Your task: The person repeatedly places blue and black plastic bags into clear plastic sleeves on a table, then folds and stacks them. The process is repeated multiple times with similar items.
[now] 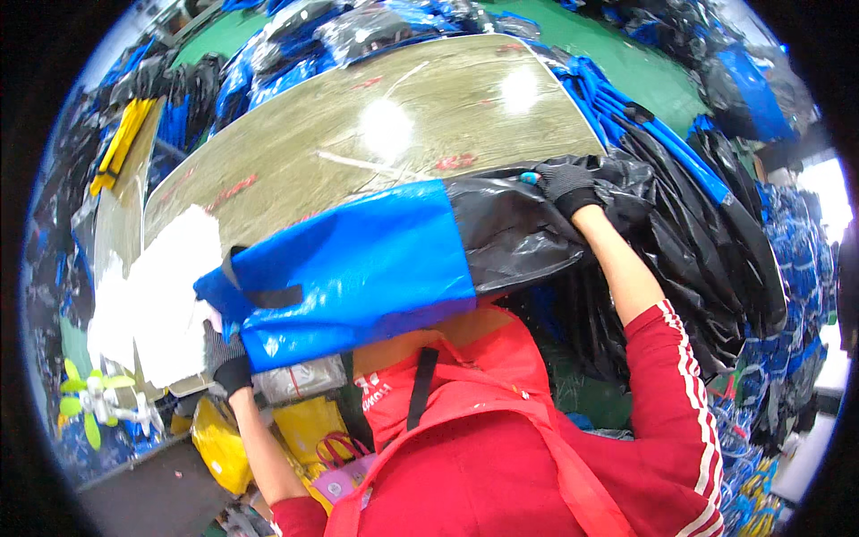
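Observation:
A long bag (349,268) of shiny sheet material lies across the near side of the table, its left part blue and its right part black. A black strap and patch show near its blue end. My left hand (225,356), in a dark grey glove, is closed on the near left corner of the blue end, its fingers partly hidden. My right hand (567,186), in a striped dark glove with a light blue tip at one finger, is closed on the far edge of the black part. Between the hands the bag lies stretched out and fairly flat.
The worn wooden table (295,161) extends beyond the bag. White sheets (174,295) lie at its left. Black bags (689,242) hang over the right edge, and blue and black bags (358,36) pile up behind. A small fan (97,396) and yellow bags (222,443) are at lower left.

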Demonstrator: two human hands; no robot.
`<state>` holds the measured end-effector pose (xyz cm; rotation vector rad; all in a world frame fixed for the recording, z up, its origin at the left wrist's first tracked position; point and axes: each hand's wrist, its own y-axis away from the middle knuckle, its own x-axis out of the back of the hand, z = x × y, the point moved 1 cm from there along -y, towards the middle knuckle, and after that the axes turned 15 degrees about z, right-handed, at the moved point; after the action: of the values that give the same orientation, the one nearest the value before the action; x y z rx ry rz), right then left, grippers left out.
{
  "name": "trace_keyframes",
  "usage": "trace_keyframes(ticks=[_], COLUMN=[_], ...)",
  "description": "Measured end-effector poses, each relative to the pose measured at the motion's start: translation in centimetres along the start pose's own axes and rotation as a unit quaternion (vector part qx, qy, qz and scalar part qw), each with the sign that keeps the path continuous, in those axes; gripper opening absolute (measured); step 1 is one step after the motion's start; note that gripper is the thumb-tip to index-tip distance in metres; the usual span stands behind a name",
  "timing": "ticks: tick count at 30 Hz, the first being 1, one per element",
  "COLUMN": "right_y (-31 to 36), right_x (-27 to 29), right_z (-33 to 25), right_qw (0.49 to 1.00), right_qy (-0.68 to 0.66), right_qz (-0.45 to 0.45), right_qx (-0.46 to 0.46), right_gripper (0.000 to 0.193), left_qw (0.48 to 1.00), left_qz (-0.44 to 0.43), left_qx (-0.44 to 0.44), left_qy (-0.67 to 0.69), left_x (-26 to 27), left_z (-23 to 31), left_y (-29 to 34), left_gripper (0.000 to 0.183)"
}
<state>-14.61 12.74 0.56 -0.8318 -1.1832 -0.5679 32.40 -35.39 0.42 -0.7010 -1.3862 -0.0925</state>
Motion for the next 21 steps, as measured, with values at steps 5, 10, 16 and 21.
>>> trace_keyframes(ticks=[5,10,16,21], right_y=[-0.6,0.1,4.3,4.8], right_x=[0.2,3.6,5.0,5.4], right_z=[-0.7,-0.3,-3.0,-2.5], right_qw=[1.0,0.989,0.965,0.957], right_qy=[0.0,-0.122,-0.168,-0.21], right_qz=[-0.018,0.063,0.013,0.048], right_qx=[0.008,-0.059,0.201,0.195], right_gripper=[0.048,0.046,0.063,0.054], left_qw=[0.861,0.802,0.801,0.781], left_qz=[0.138,-0.064,-0.039,-0.039], left_qx=[-0.345,-0.502,-0.523,-0.51], left_qy=[0.349,0.317,0.289,0.358], left_x=[9.6,6.2,3.7,6.0], left_z=[21.7,36.0,36.9,42.3], left_y=[1.9,7.3,8.0,10.4], left_gripper=[0.055,0.078,0.085,0.102])
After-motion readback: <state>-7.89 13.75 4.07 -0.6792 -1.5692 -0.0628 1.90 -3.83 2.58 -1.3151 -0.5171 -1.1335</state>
